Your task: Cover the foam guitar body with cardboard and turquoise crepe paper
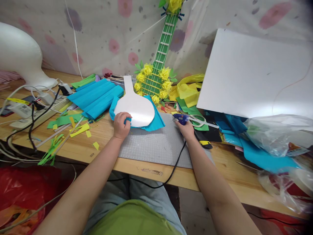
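Note:
My left hand (121,125) is closed, pinching the edge of a blue crepe paper sheet (154,121) folded up around a white guitar-shaped cutout (135,107). The cutout lies on a grey cutting mat (156,145). My right hand (186,128) grips a blue hot glue gun (180,118) at the mat's right edge; its black cord (171,173) trails off the table's front edge. White-handled scissors (199,121) lie just right of the glue gun.
A green paper guitar with yellow flowers (156,76) leans on the back wall. Folded blue crepe paper (94,97) lies left, a power strip with cables (29,111) far left, a large white board (254,75) right, plastic bags (278,133) and paper scraps (78,129) around.

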